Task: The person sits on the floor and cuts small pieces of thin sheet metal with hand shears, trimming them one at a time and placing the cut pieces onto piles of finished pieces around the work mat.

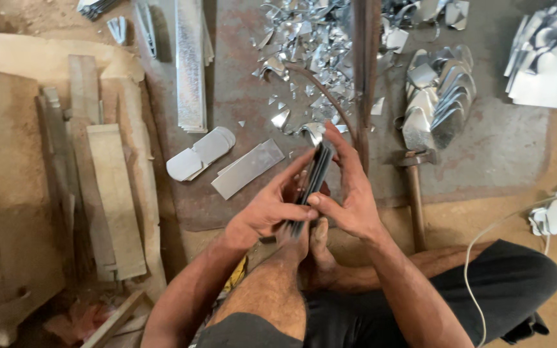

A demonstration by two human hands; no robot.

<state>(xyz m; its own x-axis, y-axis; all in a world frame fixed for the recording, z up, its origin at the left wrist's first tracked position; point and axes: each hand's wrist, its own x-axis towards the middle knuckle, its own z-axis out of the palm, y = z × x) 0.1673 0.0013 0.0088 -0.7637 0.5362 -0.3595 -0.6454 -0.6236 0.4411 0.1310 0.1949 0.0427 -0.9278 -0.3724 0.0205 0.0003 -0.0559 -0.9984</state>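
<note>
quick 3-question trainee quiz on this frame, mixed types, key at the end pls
1. True or false: both hands grip the stack of metal sheets.
2. Which lies nearest the right hand? A) hammer B) long metal strip C) wooden planks
3. Fill in: the pile of rounded cut blanks lies on the person's ____ side.

Key
1. True: the left hand and right hand press the stack, held on edge, from either side.
2. A: the hammer lies just beside the right hand.
3. Right, above the hammer's head in the view.
</note>
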